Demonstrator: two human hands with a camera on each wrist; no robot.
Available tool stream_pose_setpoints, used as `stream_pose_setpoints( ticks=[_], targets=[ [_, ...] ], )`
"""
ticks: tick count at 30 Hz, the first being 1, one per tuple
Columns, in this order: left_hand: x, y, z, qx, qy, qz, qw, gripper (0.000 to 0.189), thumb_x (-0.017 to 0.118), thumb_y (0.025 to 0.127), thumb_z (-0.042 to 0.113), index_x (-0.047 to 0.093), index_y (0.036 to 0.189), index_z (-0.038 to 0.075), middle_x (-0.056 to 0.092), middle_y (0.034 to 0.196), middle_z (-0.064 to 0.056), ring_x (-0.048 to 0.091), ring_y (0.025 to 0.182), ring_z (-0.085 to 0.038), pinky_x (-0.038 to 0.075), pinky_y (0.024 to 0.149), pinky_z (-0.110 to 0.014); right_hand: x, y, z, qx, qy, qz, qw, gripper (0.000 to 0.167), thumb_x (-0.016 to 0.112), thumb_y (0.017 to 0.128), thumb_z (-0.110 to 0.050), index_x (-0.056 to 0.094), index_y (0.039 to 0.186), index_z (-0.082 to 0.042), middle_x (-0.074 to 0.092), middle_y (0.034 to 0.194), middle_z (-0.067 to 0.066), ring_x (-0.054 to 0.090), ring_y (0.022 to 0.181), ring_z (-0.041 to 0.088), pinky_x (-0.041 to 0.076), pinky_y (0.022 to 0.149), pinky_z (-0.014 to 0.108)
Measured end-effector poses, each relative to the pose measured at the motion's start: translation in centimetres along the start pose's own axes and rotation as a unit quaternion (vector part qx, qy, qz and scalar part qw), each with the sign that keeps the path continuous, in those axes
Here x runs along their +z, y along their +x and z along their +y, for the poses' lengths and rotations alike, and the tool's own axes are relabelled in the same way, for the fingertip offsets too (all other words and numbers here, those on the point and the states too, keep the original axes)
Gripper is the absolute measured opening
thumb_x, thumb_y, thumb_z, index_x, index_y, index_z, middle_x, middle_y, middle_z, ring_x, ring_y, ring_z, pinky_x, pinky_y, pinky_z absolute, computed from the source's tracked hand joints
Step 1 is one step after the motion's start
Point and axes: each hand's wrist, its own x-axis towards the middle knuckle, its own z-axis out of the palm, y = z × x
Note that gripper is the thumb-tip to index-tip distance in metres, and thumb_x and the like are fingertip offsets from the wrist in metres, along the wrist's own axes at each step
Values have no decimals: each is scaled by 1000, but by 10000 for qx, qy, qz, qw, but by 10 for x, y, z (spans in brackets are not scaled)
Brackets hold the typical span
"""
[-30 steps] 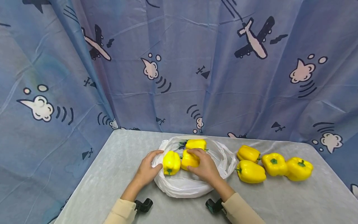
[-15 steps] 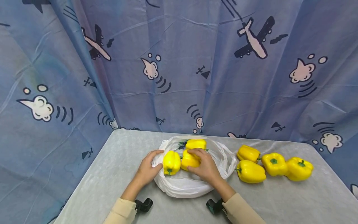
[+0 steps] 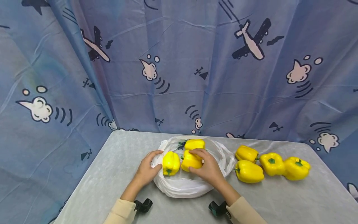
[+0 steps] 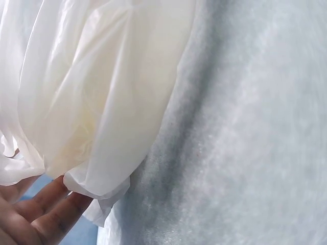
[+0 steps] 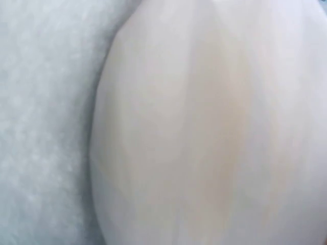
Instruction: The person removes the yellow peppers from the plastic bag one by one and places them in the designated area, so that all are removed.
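Bag (image 5: pixel 194 127) blurred in right wrist view, both sleeves (image 3: pixel 121 212) cut off

Leftward I've room over the grey cloth-covered table (image 3: pixel 120 155) — white plastic bag (image 3: pixel 183 188) blocks centre, four blocky yellow peppers (image 3: pixel 272 164) right.

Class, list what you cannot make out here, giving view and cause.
Head: the right side of the held yellow pepper, hidden by the right hand.
Left wrist: what the white bag contains, veiled by its plastic.
Left wrist: part of the left hand, cut off by the picture's edge.
Right wrist: the bag's contents, lost behind plastic and blur.
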Motion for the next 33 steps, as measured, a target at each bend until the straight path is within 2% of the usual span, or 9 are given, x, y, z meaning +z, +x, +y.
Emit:
stream_pose_setpoints(
  ticks=[7,17,25,28,33],
  targets=[
    [1,-1,-1,0,7,17,10000,47,64,80,6,61,126,15,57,134,-7,49,131,-29,37,110,-50,-12,-8,-5,118,205,16,9997,57,87,64,-17,67,118,-19,62,124,1,60,105,20,54,74,29],
    [1,-3,0,-25,13,45,10000,46,63,80,6,61,125,15,58,133,-6,49,130,-29,37,110,-49,-34,-21,-7,205,307,132,9992,59,86,65,-15,66,120,-19,60,127,2,60,110,23,54,72,27],
    [-1,-1,1,88,13,52,9999,47,64,79,4,61,125,14,58,133,-9,50,129,-31,38,109,-49,-53,-34,-6,327,302,208,9988,58,85,67,-15,65,120,-20,58,131,4,59,115,27,58,74,35],
    [-1,-2,2,111,2,74,9999,47,63,78,3,61,124,14,58,132,-9,51,128,-31,38,109,-49,-62,-41,-6,304,346,242,9986,58,85,67,-13,65,121,-21,58,131,5,57,118,29,57,73,33],
    [0,-1,1,149,30,78,9999,47,63,79,3,61,124,14,58,132,-9,51,128,-31,39,109,-50,-75,-53,-6,267,201,421,9986,60,86,67,-13,64,121,-25,59,129,0,56,116,19,56,71,26]
  ],
)
